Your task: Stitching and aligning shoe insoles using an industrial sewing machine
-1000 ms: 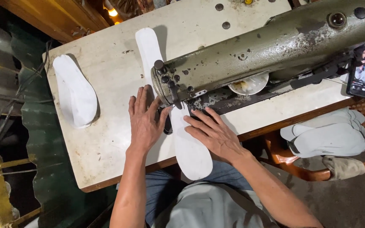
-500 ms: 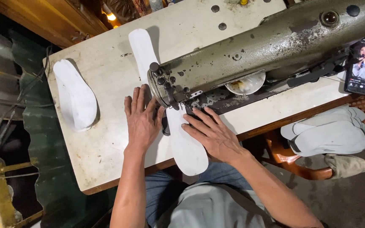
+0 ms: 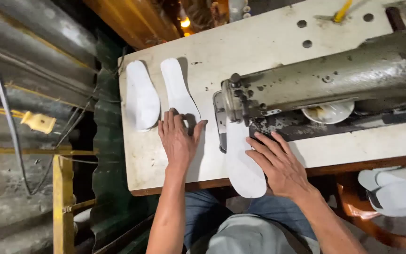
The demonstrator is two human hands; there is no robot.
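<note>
Resting flat, my left hand (image 3: 178,141) lay palm down with fingers spread, its grip released, the fingertips pressing the near end of a white insole (image 3: 178,94) on the desk (image 3: 269,51). My right hand (image 3: 280,167) was likewise open and flat, grasping nothing, its fingers touching the right edge of a second white insole (image 3: 243,164). That insole ran lengthwise toward me, its far end under the head of the sewing machine (image 3: 316,80) and its rounded near end hanging just past the desk's front edge. A third white insole (image 3: 142,96) lay just beside the one under my left hand, nearer the desk's left edge. The sewing machine was a worn, grey-green metal one, stretching away to the right across the pale, stained desk. A small white dish (image 3: 329,112) sat beneath the machine's arm. Below the desk on the right, a stack of more pale insoles (image 3: 395,190) rested on a brown stool (image 3: 353,207). My lap in blue jeans (image 3: 264,216) showed beneath the desk's edge. To the left stood a yellow metal frame (image 3: 62,197).
</note>
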